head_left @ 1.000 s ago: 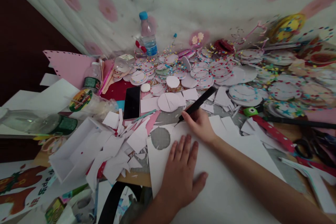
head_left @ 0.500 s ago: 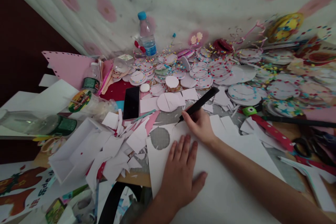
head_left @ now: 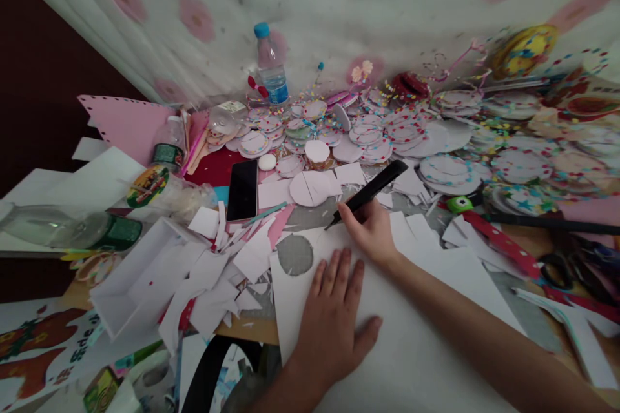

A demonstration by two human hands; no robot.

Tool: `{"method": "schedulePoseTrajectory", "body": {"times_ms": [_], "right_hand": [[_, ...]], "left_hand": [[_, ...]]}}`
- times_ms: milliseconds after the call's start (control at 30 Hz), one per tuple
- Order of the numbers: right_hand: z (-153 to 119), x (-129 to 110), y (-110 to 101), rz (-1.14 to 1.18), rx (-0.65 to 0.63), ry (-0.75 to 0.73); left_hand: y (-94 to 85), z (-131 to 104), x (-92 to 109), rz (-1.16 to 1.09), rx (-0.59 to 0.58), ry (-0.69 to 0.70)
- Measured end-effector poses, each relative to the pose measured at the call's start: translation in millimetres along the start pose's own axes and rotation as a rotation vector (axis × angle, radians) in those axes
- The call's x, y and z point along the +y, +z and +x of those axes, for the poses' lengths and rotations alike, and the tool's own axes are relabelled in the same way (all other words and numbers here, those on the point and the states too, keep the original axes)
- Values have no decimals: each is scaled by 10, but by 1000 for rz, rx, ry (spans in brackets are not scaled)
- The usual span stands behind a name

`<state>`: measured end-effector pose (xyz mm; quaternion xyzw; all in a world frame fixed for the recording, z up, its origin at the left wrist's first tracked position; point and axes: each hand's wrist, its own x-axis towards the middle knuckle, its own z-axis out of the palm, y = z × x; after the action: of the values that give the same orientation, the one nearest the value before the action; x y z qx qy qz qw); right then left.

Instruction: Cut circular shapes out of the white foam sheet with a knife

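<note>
A large white sheet of paper (head_left: 411, 342) lies over a grey cutting mat (head_left: 535, 319). Near its upper left corner is a round cut-out hole (head_left: 295, 255), with the mat showing through. My left hand (head_left: 334, 316) rests flat on the sheet, fingers spread, just right of the hole. In my right hand (head_left: 371, 232) is a black craft knife (head_left: 372, 186), gripped low, its handle leaning up to the right. The thin tip meets the paper close to the top edge, above my left fingertips.
White paper scraps (head_left: 254, 255) pile up on the left, beside an open white box (head_left: 140, 284). A phone (head_left: 243, 190) lies behind them. Stacks of decorated paper discs (head_left: 448, 171) line the back, with a water bottle (head_left: 272, 71). Scissors (head_left: 557, 271) lie at the right.
The craft knife's handle has tipped very slightly to the right, with a tiny shift of my right hand. My left hand and the sheet stay in place.
</note>
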<state>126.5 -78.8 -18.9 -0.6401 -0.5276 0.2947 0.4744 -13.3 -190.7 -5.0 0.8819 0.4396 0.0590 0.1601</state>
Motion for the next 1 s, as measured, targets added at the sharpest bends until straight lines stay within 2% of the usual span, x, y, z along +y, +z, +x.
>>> {"method": "schedulePoseTrajectory", "body": {"times_ms": [567, 733, 867, 1000], "right_hand": [[3, -10, 16, 28, 94, 26], [11, -31, -5, 156, 101, 78], [32, -100, -168, 194, 180, 65], [-2, -147, -536, 140, 162, -41]], "left_hand": [[1, 4, 7, 18, -7, 4], [-7, 6, 2, 16, 10, 10], [6, -17, -1, 10, 63, 25], [8, -12, -47, 5, 92, 48]]}}
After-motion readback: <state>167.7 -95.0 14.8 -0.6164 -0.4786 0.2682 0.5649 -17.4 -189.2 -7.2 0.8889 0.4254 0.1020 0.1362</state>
